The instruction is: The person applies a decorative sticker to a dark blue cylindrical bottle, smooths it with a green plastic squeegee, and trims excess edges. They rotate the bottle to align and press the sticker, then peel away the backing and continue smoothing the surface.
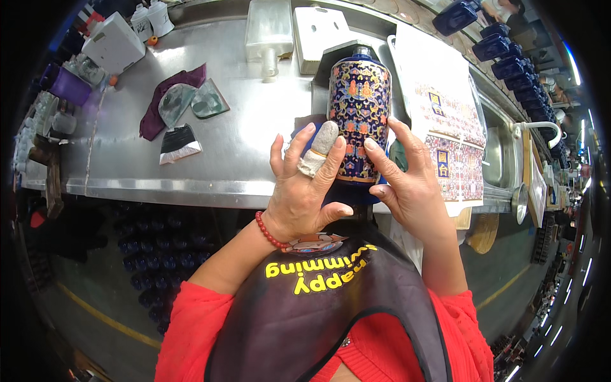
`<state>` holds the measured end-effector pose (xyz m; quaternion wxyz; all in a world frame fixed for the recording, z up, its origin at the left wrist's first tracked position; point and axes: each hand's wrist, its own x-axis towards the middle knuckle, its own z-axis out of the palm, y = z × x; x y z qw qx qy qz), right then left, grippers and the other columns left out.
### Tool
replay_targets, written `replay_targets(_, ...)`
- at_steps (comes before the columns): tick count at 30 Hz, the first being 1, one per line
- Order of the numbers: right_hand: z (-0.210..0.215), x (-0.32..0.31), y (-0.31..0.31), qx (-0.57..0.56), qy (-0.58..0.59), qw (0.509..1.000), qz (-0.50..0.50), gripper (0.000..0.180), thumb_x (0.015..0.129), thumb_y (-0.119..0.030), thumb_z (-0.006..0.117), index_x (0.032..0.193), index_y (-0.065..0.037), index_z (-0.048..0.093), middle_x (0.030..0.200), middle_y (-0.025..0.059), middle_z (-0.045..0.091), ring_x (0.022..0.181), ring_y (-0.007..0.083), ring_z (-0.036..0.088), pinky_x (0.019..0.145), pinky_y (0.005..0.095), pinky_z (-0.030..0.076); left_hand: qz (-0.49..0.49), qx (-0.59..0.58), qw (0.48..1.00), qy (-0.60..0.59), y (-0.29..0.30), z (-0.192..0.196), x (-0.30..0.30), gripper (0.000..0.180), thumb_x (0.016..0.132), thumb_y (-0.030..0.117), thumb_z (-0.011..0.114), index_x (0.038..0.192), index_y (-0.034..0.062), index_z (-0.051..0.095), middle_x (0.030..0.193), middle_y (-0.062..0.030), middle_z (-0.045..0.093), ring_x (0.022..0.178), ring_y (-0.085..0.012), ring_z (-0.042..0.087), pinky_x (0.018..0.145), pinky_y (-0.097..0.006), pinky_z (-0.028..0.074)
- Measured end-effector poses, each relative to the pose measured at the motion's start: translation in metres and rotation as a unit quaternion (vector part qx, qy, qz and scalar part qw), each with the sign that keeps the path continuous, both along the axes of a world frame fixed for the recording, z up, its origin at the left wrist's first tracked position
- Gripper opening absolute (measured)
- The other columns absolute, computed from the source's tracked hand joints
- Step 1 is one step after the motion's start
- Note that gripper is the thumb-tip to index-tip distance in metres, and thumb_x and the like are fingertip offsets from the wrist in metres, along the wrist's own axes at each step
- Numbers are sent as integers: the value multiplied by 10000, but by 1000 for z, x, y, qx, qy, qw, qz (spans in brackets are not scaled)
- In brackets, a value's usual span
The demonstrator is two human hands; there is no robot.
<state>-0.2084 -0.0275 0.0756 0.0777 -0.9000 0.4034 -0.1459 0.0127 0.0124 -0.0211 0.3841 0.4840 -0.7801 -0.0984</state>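
Note:
A dark blue bottle (pixel 361 108) with an orange, gold and pink floral pattern lies in front of me, its neck pointing away. My left hand (pixel 302 175) is at its left side with fingers spread. One of those fingers wears a grey-white fabric finger cover (pixel 323 141), and a fingertip meets the lower left of the bottle. Along the right side, my right hand (pixel 412 169) has its fingers stretched out, with fingertips on or close to the patterned surface. Neither hand wraps round the bottle. What supports the bottle from below is mostly hidden.
Patterned printed sheets (pixel 455 169) lie right of the bottle, near a sink (pixel 503 153) with a white tap (pixel 544 127). Left on the metal table (pixel 235 127) are a purple cloth (pixel 159 105) and scraper-like pieces (pixel 210 100). A clear bottle (pixel 268 32) and white block (pixel 320 32) stand behind.

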Motion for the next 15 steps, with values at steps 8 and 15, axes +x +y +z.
replay_targets(8, -12, -10, 24, 14, -12, 1000, 10, 588, 847, -298, 776, 1409, -192, 641, 1558, 212, 392, 1350, 417, 460, 1110, 518, 401, 7, -27, 1000, 4, 17, -9, 1, 821, 1009, 721, 316, 1503, 103, 538, 1478, -127, 574, 1448, -347, 347, 1204, -616, 44)
replay_targets(15, -16, -9, 28, 7, -25, 999, 20, 628, 802, -213, 808, 1407, -204, 641, 1566, 207, 387, 1358, 410, 456, 1099, 516, 407, 15, -66, 997, -44, 18, -7, 5, 782, 1027, 680, 347, 1449, 69, 595, 1433, -164, 603, 1439, -374, 385, 1229, -587, 63)
